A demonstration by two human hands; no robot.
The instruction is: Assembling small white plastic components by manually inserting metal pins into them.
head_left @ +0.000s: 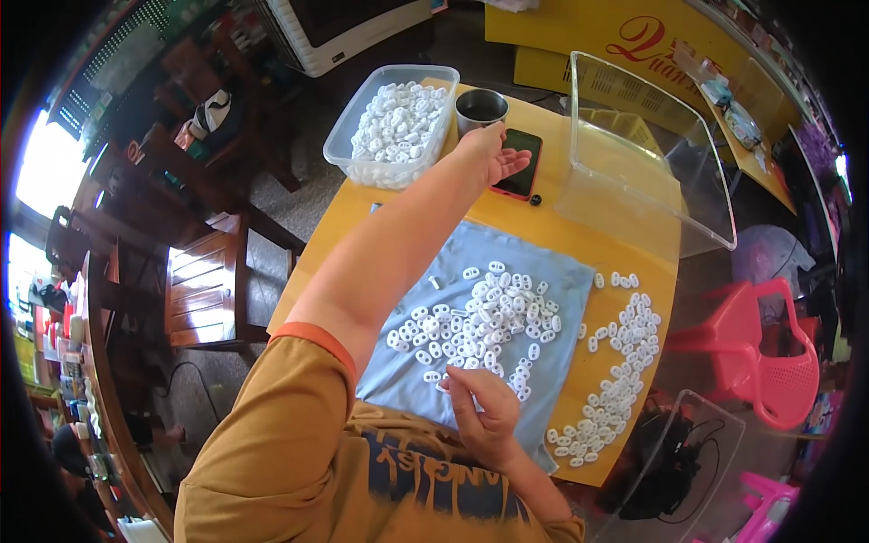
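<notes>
**Left hand (507, 161) by the mug (467, 124), right hand (486, 412) at the white pieces (493, 312)**

The left arm stretches across the counter (543, 226) to its far side. There the hand is uncurled, palm partly up and fingers loosely bent, just beside the mug and over part of the phone (529, 145); nothing shows in it. A small black ball (535, 200) lies by the phone's near corner.

The right hand is close to the body, at the near edge of the heap. Its thumb and forefinger come together; whether they grip a piece, I cannot tell.

The pieces are small ovals with two holes each. The main heap lies on the blue cloth (561, 299), densest in the middle, with single ones scattered around it. More lie strewn on the bare counter to the right of the cloth, in a long band. The clear tub (342, 136) at the far left holds many more.

A large clear bin (625, 167) stands at the far right, and a pink chair (756, 348) is beyond the counter's right edge.
</notes>
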